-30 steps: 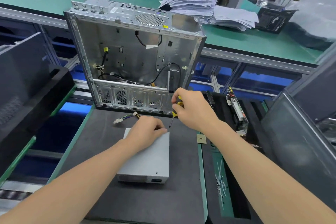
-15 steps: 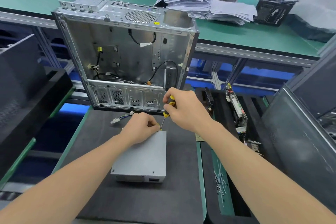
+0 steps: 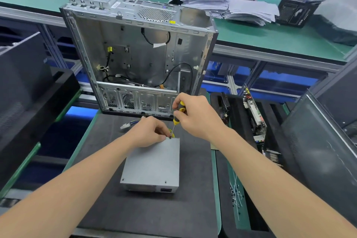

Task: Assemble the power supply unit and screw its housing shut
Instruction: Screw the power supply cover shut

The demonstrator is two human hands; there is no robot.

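Head view. Shows PSU (image 3: 152,162) lying flat on dark mat (image 3: 135,208), near the middle, with the socket side toward the person. Grips screwdriver (image 3: 179,111) in right hand (image 3: 195,117), with all fingers curled round the yellow-black handle. Holds it nearly upright, slightly tilted, with the tip down at the far right corner of the PSU lid. Pinches with left hand (image 3: 148,131), thumb against forefinger, a small dark screw (image 3: 170,137) just at that tip (very small, hard to see well). Covers the far left corner of the lid with the same hand. Shows also wires (image 3: 128,124) coming out behind the left hand and ending in a white plug on the mat. Behind the PSU, shows open case (image 3: 135,54) standing upright at the far edge of the mat, apart from the PSU. Further right, shows boards (image 3: 255,118) standing in a black rack (image 3: 237,121), and papers (image 3: 222,0) piled on green table (image 3: 270,36).
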